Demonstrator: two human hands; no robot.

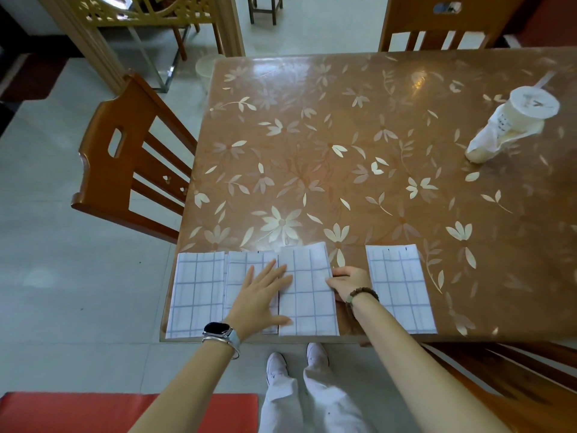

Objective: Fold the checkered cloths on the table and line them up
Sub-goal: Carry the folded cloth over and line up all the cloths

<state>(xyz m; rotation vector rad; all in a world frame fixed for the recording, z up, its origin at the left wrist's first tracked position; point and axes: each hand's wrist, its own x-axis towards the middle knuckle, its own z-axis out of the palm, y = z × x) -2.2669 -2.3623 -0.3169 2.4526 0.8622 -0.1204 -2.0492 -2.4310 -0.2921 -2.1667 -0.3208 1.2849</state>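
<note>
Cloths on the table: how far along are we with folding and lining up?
Done: all four look folded; first cloth and second cloth, from the left, lie side by side. In hand: third cloth, left hand flat across its left edge, right hand gripping its right edge. Still to do: fourth cloth sits apart across a gap and probably needs closing up.

Beyond the row of folded cloths (307,289) along the near edge, the worktop (312,145) lies open — only a bagged cup (512,126) stands far right; a chair (125,164) flanks the left side.
</note>
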